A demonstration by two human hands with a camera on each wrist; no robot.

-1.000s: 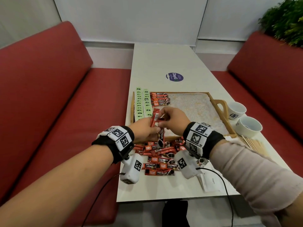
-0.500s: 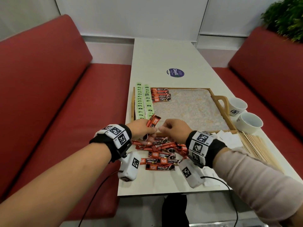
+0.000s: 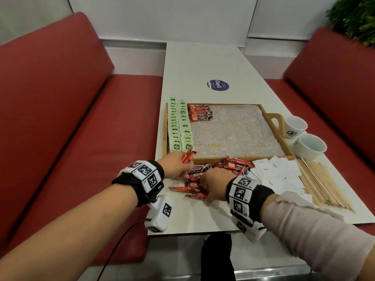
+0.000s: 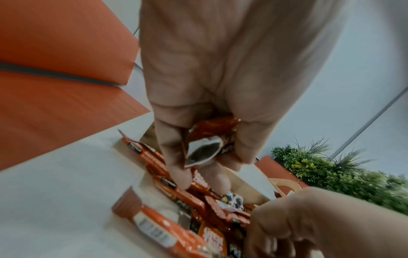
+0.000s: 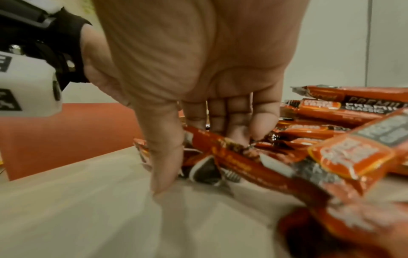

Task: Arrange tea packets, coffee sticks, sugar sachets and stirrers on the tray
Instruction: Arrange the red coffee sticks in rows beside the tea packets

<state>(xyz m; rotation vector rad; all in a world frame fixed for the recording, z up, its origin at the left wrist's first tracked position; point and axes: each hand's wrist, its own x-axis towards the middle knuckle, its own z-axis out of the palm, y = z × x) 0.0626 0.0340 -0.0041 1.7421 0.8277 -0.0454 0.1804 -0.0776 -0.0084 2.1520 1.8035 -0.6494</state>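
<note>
Two rows of green tea packets and a few red coffee sticks lie at the left of the wooden tray. A loose pile of coffee sticks lies on the table before the tray's front rim. My left hand grips a small bunch of coffee sticks at the pile's left end. My right hand reaches down into the pile, thumb on one side and fingers on the other side of a single coffee stick. White sugar sachets and wooden stirrers lie to the right.
Two white paper cups stand right of the tray handle. Red benches flank the white table, which carries a blue sticker. A plant stands at the far right. Most of the tray's patterned floor is bare.
Both hands dropped from above the tray's front rim to the pile on the table. The left hand kept its coffee sticks; the right hand let go and moved onto the pile.
</note>
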